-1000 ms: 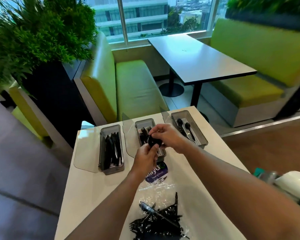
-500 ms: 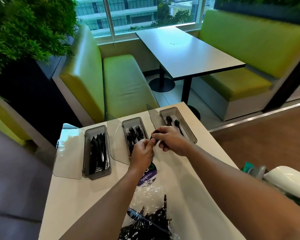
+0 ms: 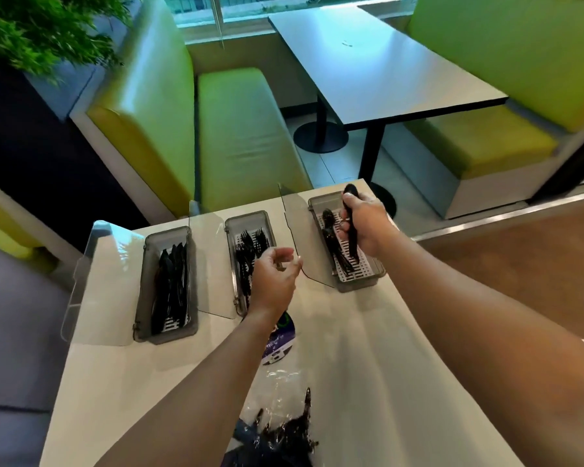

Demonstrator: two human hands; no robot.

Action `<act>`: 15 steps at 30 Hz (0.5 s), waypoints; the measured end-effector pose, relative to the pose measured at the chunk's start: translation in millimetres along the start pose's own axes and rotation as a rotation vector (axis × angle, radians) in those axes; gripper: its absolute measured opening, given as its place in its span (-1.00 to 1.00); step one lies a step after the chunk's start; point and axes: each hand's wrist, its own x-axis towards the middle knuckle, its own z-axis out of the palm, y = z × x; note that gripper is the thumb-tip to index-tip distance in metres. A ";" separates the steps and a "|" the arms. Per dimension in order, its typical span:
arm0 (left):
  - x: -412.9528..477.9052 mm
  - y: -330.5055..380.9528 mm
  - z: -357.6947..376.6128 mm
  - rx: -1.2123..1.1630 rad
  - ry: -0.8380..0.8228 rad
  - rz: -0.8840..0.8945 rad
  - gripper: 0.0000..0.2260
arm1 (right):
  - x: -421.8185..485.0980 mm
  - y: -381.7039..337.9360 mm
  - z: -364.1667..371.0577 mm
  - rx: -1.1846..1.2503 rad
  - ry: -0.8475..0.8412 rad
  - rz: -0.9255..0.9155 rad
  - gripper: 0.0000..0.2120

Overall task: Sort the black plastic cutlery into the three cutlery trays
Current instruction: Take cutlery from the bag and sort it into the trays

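Right hand (image 3: 364,224) is over the right tray (image 3: 361,286), fingers wrapped round a black plastic spoon (image 3: 350,193). The bowl end sticks up past the knuckles and the handle points down into the tray. I cannot tell whether the handle tip touches the white slotted insert. Other spoons (image 3: 329,232) lie along the left side of that tray.

Left hand (image 3: 273,281) hangs over the near end of the middle tray (image 3: 246,215), fingers loosely curled with the thumb near the forefinger. Nothing is visible in it (palm side faces away, so only loosely sure).

The middle tray holds black forks (image 3: 250,247), tines toward the far end. The left tray (image 3: 140,298) holds black knives (image 3: 171,281) lying lengthwise. All three trays sit in a row on the white counter (image 3: 115,382), well apart. Each has a clear lid swung open to its left: left lid (image 3: 91,288), middle lid (image 3: 213,274), right lid (image 3: 297,230).

At the near edge of the counter is a clear plastic bag (image 3: 277,392) with unsorted black cutlery (image 3: 284,436) in it. A purple and white label (image 3: 279,342) sits at the bag's far end, partly under the left forearm.

Beyond the counter are green bench seats (image 3: 236,136), a dark-edged table (image 3: 378,62) and a leafy plant (image 3: 31,25) at far left.
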 end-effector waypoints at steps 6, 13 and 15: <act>5.7 -10.2 9.7 -0.119 -0.079 -0.128 -0.81 | 41.7 39.0 -18.7 -0.419 0.061 0.197 -0.78; -3.5 0.5 -5.7 -0.107 -0.147 -0.171 -0.81 | 31.3 46.4 -21.7 -0.580 0.134 -0.031 -0.67; -11.1 1.9 -16.0 -0.086 -0.173 -0.158 -0.85 | 18.0 45.1 -19.8 -0.565 0.127 -0.111 -0.65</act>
